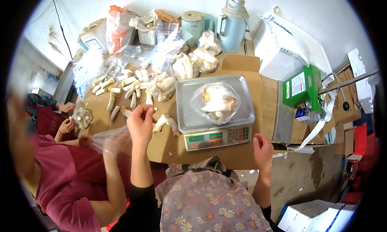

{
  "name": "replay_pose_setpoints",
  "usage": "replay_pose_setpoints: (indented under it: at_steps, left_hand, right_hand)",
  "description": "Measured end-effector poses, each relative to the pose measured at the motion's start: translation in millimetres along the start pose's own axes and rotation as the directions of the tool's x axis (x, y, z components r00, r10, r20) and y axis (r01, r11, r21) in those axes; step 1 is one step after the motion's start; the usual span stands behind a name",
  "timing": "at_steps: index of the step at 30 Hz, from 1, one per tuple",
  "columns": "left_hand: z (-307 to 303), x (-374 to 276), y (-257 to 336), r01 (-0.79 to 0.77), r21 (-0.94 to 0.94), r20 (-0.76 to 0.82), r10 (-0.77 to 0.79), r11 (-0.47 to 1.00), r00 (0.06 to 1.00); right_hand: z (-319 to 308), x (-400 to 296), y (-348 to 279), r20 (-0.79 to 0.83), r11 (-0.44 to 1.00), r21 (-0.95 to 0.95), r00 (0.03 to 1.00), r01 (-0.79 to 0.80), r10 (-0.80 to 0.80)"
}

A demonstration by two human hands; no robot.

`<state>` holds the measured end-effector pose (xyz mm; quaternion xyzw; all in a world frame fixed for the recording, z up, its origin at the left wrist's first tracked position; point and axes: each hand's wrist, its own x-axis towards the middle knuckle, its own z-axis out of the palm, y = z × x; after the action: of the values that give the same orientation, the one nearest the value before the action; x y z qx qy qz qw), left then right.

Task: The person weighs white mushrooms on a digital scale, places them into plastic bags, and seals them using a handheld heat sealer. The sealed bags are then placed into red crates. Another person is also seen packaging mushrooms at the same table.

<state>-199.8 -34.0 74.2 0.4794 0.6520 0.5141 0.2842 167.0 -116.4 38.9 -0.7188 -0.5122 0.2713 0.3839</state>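
An open clear plastic bag of king oyster mushrooms (219,100) lies on the metal pan of a digital scale (217,138). My left hand (141,121) is raised over the table left of the scale, fingers curled together; whether something small is between them cannot be told. Below and right of the scale's front corner, my right hand (262,149) hovers with its fingers curled in and nothing seen in it. Two mushroom pieces (161,122) lie between my left hand and the pan. More loose mushrooms (130,81) are spread over the cardboard-covered table (169,153).
At left, a co-worker holds a clear bag (108,140); another person's hands touch a filled bag (82,118). Bagged mushrooms (184,66), a kettle (193,25) and a thermos flask (233,26) stand behind. A green label dispenser (302,87) and foam box (278,50) are right.
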Motion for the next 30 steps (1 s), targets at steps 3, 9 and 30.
replay_pose_setpoints:
  at_steps: [3,9,30]
  left_hand:
    - [18,2,17,-0.030,0.003,0.074,0.030,1.000,0.997]
    - [106,14,19,-0.303,0.645,0.407,0.020,0.702,0.913]
    - [105,4,68,-0.458,0.489,0.432,0.250,0.742,0.867]
  right_hand:
    - [10,25,-28,-0.030,0.992,0.074,0.994,0.103,-0.102]
    - [44,78,-75,-0.061,0.934,-0.304,0.975,0.187,-0.215]
    - [5,87,-81,-0.053,0.954,-0.263,0.985,0.146,-0.166]
